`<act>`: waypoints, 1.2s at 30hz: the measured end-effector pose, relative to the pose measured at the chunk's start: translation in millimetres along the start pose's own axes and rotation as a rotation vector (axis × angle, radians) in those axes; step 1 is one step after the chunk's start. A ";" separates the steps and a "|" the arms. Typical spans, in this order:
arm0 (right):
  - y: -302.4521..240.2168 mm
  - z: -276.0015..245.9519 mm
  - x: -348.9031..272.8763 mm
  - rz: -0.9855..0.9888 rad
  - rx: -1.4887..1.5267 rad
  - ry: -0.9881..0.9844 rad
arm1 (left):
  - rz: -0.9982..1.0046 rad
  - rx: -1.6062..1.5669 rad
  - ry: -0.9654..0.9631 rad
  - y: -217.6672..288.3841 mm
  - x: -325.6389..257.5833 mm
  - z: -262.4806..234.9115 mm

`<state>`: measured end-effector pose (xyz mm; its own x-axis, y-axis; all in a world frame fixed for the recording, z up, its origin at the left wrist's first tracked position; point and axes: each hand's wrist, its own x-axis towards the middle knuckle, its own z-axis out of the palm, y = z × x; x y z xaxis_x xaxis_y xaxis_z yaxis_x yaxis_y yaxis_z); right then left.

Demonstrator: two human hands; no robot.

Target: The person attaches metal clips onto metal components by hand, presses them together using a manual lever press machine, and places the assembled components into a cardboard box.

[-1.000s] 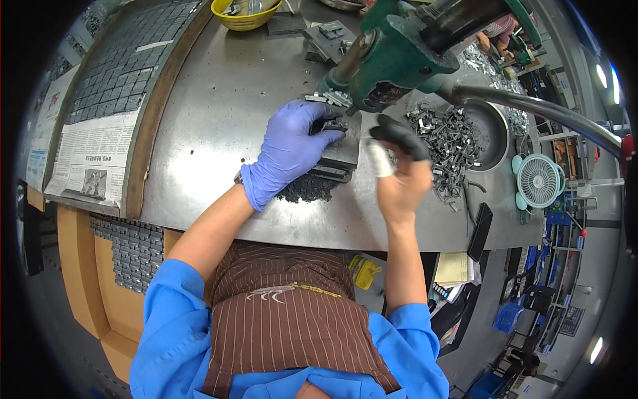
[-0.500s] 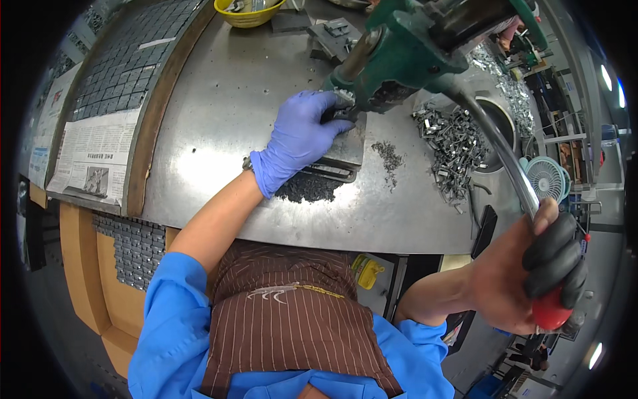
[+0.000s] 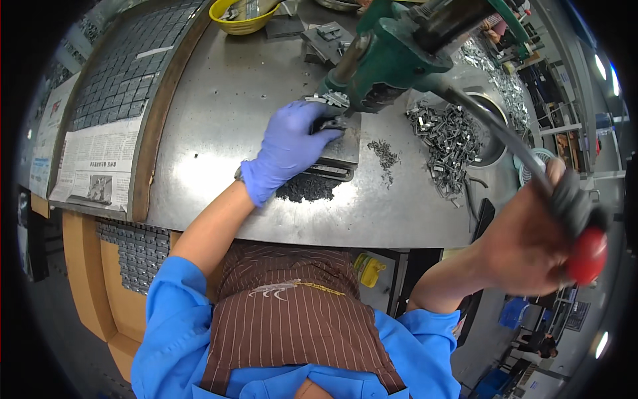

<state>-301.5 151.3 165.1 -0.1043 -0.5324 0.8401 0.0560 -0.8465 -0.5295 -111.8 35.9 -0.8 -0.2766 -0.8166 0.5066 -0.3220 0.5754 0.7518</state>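
Observation:
My left hand, in a purple glove, is closed at the base of a green hand press. Its thumb and forefinger curl round a small grey metal part, partly hidden by the fingers. A lighter metal piece lies just beyond the fingertips. Beneath the hand is a flat steel block. Black finger covers show on my right hand, which is wrapped round the end of the press lever by its red knob. This hand is blurred by motion.
Dark shavings lie before the block. To the right, small metal parts are heaped beside a round opening. A wood-edged tray of dark pieces stands left; a yellow basket is at the back. Below left sits a cardboard box.
My right hand has swung the lever end and red knob upward and to the right in the picture. My left hand stays at the press, and more of the metal pieces beside it shows.

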 end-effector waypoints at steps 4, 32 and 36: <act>24.2 -25.2 -12.8 0.060 0.032 0.178 | -0.111 -0.072 0.003 -1.3 -10.9 -28.8; 58.9 -145.0 -154.5 0.768 -1.592 -0.280 | -0.052 0.119 -0.308 -8.7 -57.9 -86.3; 50.2 -140.2 -164.2 0.752 -1.530 -0.294 | -0.179 0.075 -0.358 -5.7 -40.8 -134.2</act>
<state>-420.8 197.3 -15.9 -0.3200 -0.9065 0.2755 -0.9323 0.2496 -0.2618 22.8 60.0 30.9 -0.5040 -0.8444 0.1817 -0.4551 0.4384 0.7751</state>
